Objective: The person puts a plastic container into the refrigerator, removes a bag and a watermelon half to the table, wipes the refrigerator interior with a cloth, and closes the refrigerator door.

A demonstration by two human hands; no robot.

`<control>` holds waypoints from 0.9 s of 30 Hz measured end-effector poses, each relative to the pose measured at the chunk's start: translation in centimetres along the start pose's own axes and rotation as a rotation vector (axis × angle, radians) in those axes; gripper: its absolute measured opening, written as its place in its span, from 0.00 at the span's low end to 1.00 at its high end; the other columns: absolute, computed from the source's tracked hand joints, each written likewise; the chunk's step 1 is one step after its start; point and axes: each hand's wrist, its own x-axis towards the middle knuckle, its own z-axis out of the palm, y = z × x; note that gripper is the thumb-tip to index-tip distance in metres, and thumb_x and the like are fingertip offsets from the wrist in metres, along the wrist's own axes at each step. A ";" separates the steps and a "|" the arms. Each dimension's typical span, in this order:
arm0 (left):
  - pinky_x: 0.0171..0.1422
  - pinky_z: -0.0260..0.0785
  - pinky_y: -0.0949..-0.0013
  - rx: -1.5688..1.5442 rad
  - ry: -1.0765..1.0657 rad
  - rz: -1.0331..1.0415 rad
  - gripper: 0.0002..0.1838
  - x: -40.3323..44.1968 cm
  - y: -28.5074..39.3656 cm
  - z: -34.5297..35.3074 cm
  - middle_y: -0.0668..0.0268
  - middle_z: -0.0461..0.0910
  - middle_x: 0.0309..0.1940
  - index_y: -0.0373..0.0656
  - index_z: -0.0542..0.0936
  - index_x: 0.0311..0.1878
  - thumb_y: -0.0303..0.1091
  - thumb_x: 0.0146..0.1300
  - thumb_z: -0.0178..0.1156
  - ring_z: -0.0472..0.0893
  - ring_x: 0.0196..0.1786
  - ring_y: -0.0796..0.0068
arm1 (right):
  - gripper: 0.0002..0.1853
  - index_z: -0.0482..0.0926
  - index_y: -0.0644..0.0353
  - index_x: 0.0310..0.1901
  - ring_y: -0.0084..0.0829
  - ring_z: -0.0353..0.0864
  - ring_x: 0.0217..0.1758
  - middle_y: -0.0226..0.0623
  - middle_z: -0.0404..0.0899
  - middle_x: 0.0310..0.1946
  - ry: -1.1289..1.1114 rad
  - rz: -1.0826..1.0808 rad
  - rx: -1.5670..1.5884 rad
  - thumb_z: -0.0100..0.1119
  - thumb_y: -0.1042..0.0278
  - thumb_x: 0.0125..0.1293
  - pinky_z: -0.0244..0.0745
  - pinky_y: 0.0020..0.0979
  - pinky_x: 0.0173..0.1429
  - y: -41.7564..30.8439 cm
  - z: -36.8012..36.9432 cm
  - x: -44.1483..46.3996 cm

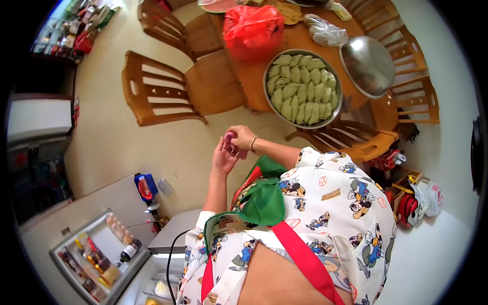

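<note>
Out in front of my body, above the floor, both hands are close together. My right hand is closed on a small purple-pink thing, whose kind I cannot make out. Just beside and below it is my left hand, palm turned up and fingers apart, nearly touching the same thing. Farther off, on the wooden table, stands a large round metal pan filled with rows of pale green dumplings.
A red plastic bag, a clear bag and a big metal lid are around the pan. Wooden chairs surround the table. At lower left, an open fridge door holds eggs and bottles. A black cord hangs near my left side.
</note>
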 end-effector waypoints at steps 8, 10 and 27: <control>0.48 0.67 0.66 0.051 0.168 -0.038 0.13 7.5 0.5 7.3 0.72 0.76 0.36 0.51 0.77 0.41 0.48 0.61 0.55 0.75 0.40 0.72 | 0.14 0.79 0.63 0.41 0.26 0.80 0.37 0.35 0.82 0.34 0.081 0.068 0.365 0.57 0.73 0.50 0.76 0.28 0.44 3.0 -9.4 3.7; 0.47 0.67 0.66 0.010 0.202 -0.053 0.14 7.6 0.9 7.3 0.70 0.76 0.38 0.49 0.76 0.42 0.47 0.62 0.55 0.75 0.41 0.70 | 0.14 0.79 0.63 0.41 0.26 0.80 0.37 0.35 0.81 0.35 0.083 0.114 0.472 0.57 0.73 0.50 0.77 0.29 0.43 1.7 -10.8 3.5; 0.44 0.71 0.68 -0.033 0.306 -0.079 0.12 9.9 2.6 5.5 0.63 0.77 0.42 0.44 0.74 0.45 0.41 0.64 0.53 0.76 0.45 0.65 | 0.13 0.76 0.64 0.42 0.26 0.80 0.36 0.34 0.80 0.35 0.726 0.040 0.948 0.57 0.82 0.53 0.78 0.28 0.42 3.8 -34.0 12.4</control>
